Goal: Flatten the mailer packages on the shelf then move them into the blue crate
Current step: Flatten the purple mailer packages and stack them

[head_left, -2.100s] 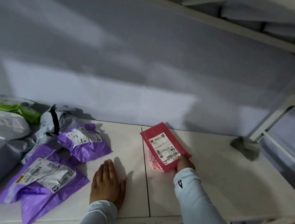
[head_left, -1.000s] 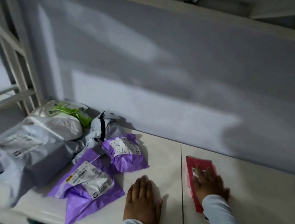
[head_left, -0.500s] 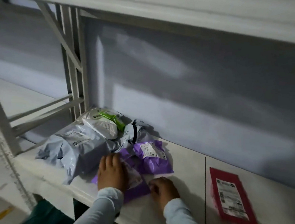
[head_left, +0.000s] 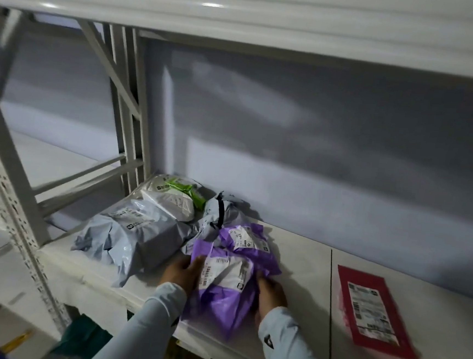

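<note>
Presently, head view. Item: crumpled purple plastic mailer package with white label [head_left: 224,285], on the white metal shelf [head_left: 301,273], at 9 o'clock of the flat red mailer package [head_left: 372,311]. It is gripped at both sides: left hand [head_left: 183,272], fingers curled over the label edge; right hand [head_left: 271,295], fingers tucked beneath, spread not discernible. Advised: package to be drawn clear of the grey mailer pile [head_left: 139,228], then pressed flat with open palms from the centre outward. Blue crate not seen.

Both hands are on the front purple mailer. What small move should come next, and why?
Probably press it flat on the shelf: the purple mailer, held between left hand and right hand, looks puffy, unlike the flat red mailer.
</note>
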Motion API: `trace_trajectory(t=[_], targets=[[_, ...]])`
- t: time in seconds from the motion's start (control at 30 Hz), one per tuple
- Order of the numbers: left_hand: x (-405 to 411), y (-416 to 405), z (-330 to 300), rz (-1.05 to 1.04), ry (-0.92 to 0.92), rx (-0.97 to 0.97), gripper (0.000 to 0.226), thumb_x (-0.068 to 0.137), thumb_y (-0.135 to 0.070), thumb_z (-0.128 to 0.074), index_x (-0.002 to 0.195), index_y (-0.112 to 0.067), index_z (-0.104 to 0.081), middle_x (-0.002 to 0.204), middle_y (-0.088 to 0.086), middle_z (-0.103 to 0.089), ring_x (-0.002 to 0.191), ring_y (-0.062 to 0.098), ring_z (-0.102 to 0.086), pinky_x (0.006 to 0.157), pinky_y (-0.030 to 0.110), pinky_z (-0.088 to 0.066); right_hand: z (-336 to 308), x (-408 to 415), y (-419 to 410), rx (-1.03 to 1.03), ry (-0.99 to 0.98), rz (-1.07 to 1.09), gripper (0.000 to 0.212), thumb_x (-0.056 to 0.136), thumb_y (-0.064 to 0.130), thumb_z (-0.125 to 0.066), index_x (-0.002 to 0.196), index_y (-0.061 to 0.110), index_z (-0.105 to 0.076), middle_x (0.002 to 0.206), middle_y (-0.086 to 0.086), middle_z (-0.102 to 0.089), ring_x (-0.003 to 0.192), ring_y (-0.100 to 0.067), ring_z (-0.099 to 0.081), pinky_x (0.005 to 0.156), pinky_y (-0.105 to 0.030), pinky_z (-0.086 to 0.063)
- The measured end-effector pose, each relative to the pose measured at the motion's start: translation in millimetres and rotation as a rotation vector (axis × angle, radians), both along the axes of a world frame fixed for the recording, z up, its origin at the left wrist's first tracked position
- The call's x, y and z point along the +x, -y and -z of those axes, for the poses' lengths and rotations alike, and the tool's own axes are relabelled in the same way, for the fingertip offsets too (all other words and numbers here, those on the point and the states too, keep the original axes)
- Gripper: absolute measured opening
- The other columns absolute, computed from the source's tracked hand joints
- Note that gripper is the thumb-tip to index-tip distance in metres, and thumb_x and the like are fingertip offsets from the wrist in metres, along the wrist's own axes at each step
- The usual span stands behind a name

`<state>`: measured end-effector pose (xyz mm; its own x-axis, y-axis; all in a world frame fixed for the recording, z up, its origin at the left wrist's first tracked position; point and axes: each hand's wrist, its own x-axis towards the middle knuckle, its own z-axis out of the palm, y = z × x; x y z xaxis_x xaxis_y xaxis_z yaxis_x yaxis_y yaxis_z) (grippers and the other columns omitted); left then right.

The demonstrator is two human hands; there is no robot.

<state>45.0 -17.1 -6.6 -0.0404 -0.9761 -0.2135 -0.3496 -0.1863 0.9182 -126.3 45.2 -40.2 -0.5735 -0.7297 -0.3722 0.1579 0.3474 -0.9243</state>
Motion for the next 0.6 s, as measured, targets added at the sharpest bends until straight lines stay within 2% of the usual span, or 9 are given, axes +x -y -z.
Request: trace_trajectory(t=[0.03,0.07,0.13,0.17,0.2,0.3,0.4,0.5,0.6], targets=[[-6,-4,1,-0.007,-0.02,-0.023,0.033,0.093,-0.035,-0.057,0.072,-0.008,-0.058,0.062,0.006,-0.054,0.073,0.016,-0.051,0.066,0.027,-0.036,-1,0,0,0.021,0.067,0.01,0.039,0.09,0.044,-0.055,0.092,0.008,-0.069,0.096,-0.016,-0.072,0.091,-0.032,-0.067,0.088,-0.049,-0.053],[-14,-8,2,-0.012,-0.004,-0.05,0.036,0.094,-0.038,-0.053,0.074,-0.008,-0.058,0.068,0.01,-0.057,0.075,0.02,-0.054,0.068,0.028,-0.036,-2,0,-1,0.058,0.036,-0.002,0.045,0.094,0.045,-0.047,0.1,0.005,-0.068,0.104,-0.018,-0.07,0.098,-0.033,-0.065,0.092,-0.045,-0.051],[-31,-18,5,-0.058,0.065,-0.111,0.037,0.096,-0.037,-0.045,0.094,-0.006,-0.065,0.094,0.021,-0.066,0.091,0.032,-0.06,0.074,0.029,-0.037,-3,-1,-6,0.106,-0.088,0.053,0.047,0.1,0.039,-0.039,0.11,0.0,-0.064,0.118,-0.021,-0.063,0.11,-0.035,-0.058,0.097,-0.037,-0.043],[-40,-23,6,-0.067,0.099,-0.131,0.037,0.098,-0.033,-0.043,0.104,-0.004,-0.065,0.105,0.023,-0.066,0.1,0.036,-0.06,0.077,0.029,-0.038,-4,-6,-10,0.109,-0.124,0.097,0.046,0.1,0.036,-0.038,0.111,-0.001,-0.064,0.119,-0.021,-0.063,0.111,-0.036,-0.057,0.096,-0.035,-0.04],[-46,-28,6,-0.057,0.149,-0.136,0.037,0.099,-0.031,-0.041,0.105,-0.003,-0.064,0.109,0.023,-0.065,0.103,0.037,-0.06,0.078,0.03,-0.039,-5,-12,-16,0.123,-0.17,0.121,0.045,0.101,0.034,-0.038,0.109,-0.002,-0.064,0.117,-0.021,-0.064,0.109,-0.035,-0.058,0.093,-0.033,-0.039],[-56,-30,11,0.04,0.273,-0.134,0.038,0.1,-0.033,-0.038,0.091,-0.004,-0.061,0.104,0.025,-0.065,0.099,0.038,-0.06,0.075,0.031,-0.04,-12,-39,-40,0.21,-0.392,0.119,0.042,0.101,0.033,-0.039,0.106,0.0,-0.066,0.113,-0.02,-0.066,0.104,-0.033,-0.06,0.085,-0.028,-0.04],[-63,-27,19,0.177,0.372,-0.131,0.029,0.097,-0.03,-0.044,0.093,-0.008,-0.062,0.101,0.02,-0.067,0.095,0.034,-0.062,0.072,0.025,-0.036,-14,-70,-66,0.323,-0.634,0.029,0.041,0.101,0.035,-0.037,0.109,0.007,-0.065,0.115,-0.015,-0.066,0.104,-0.029,-0.06,0.083,-0.026,-0.042],[-77,-31,24,0.268,0.441,-0.158,0.026,0.095,-0.031,-0.046,0.094,-0.01,-0.062,0.102,0.017,-0.067,0.094,0.033,-0.062,0.073,0.025,-0.038,-14,-86,-82,0.368,-0.738,0.031,0.04,0.101,0.035,-0.035,0.109,0.008,-0.064,0.116,-0.014,-0.065,0.105,-0.028,-0.061,0.083,-0.025,-0.042],[-91,-42,26,0.34,0.522,-0.152,0.032,0.095,-0.039,-0.04,0.102,-0.015,-0.059,0.109,0.014,-0.066,0.1,0.031,-0.063,0.084,0.03,-0.045,-9,-91,-94,0.398,-0.809,0.138,0.036,0.099,0.034,-0.038,0.118,0.013,-0.059,0.121,-0.015,-0.062,0.111,-0.03,-0.059,0.091,-0.029,-0.043]])
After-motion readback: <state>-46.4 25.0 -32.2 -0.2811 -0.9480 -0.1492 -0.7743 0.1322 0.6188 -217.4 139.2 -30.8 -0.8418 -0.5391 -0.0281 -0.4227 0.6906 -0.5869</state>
